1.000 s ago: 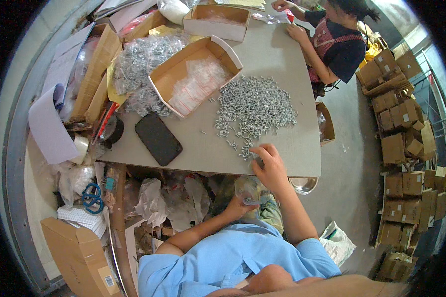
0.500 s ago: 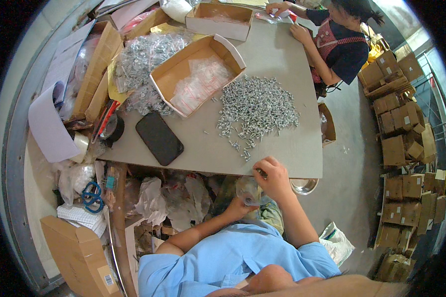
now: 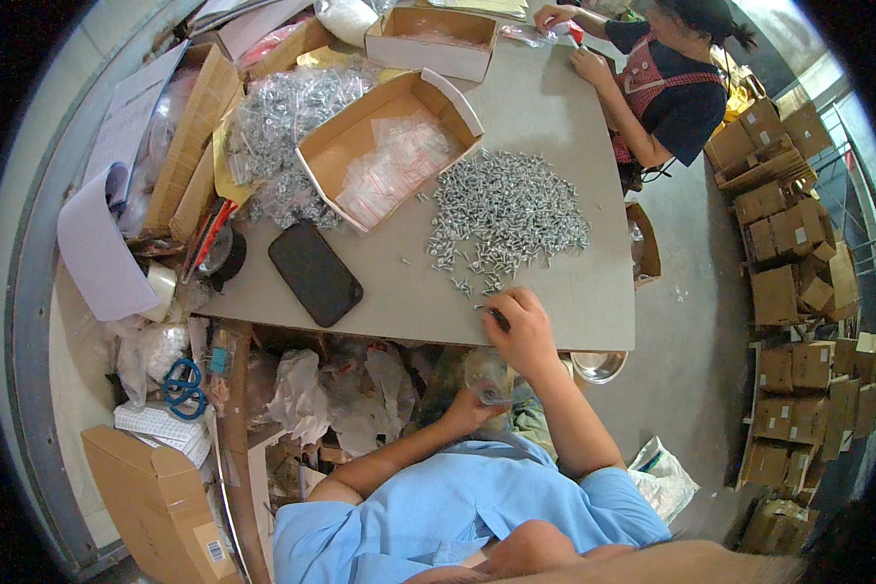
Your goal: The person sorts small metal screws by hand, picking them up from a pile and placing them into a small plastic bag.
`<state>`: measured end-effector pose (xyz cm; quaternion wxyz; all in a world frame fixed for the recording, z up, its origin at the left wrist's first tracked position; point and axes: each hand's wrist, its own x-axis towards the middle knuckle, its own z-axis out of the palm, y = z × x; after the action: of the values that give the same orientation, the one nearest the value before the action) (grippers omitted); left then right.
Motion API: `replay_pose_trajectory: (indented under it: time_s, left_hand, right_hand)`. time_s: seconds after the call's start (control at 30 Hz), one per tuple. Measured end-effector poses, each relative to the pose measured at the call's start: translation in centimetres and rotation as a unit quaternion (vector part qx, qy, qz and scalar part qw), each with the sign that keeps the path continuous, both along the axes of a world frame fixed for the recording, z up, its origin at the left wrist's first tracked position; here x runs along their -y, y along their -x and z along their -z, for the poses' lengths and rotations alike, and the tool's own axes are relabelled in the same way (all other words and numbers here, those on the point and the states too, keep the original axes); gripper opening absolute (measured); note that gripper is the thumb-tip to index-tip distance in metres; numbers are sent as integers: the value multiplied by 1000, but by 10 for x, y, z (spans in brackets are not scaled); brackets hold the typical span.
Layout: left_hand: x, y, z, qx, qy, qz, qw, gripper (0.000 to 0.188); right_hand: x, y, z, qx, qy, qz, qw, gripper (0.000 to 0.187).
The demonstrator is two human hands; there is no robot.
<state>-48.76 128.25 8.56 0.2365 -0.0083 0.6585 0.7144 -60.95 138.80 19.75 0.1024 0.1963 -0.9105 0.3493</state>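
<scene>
A large pile of small silver screws (image 3: 506,214) lies on the grey table. At its near end, by the table's front edge, my right hand (image 3: 524,331) is curled over a few screws, with its fingertips on the tabletop; the fingers hide how many. Lower down, just off the edge, my left hand (image 3: 470,411) grips a small clear plastic bag (image 3: 487,375). What lies inside the bag is hard to make out. Beyond the pile to the left sits an open cardboard box (image 3: 336,161) with flat clear bags (image 3: 399,165) in it.
Filled clear bags (image 3: 292,117) are heaped at the back left. A black phone (image 3: 314,273) lies left of the pile. A metal bowl (image 3: 600,366) shows below the table's right corner. Across the table, a co-worker (image 3: 652,97) handles small packets. Stacked cartons (image 3: 788,243) line the right side.
My right hand has moved up and slightly left, from the table's edge onto the near end of the screw pile. The left hand and its bag stay in place.
</scene>
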Motion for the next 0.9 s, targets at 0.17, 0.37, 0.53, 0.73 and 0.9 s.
replay_pose_trajectory:
  time_s: [0.17,0.37,0.53,0.73,0.9]
  left_hand:
    - [-2,-1,13,-88,51,4,995,29]
    - [-7,-4,29,-99,-9,-20,995,34]
    - [-2,1,10,-46,52,11,998,41]
    - [0,3,1,17,60,20,998,41]
    - [-3,-1,16,-36,48,-2,998,35]
  right_hand:
    - [-13,-15,-11,61,-41,-29,997,15]
    - [-18,-6,-20,208,45,-20,977,17]
    - [-5,16,-7,6,17,33,999,21]
    - [-2,21,-1,-37,3,14,999,18]
    - [-14,6,-8,8,-17,15,1000,15]
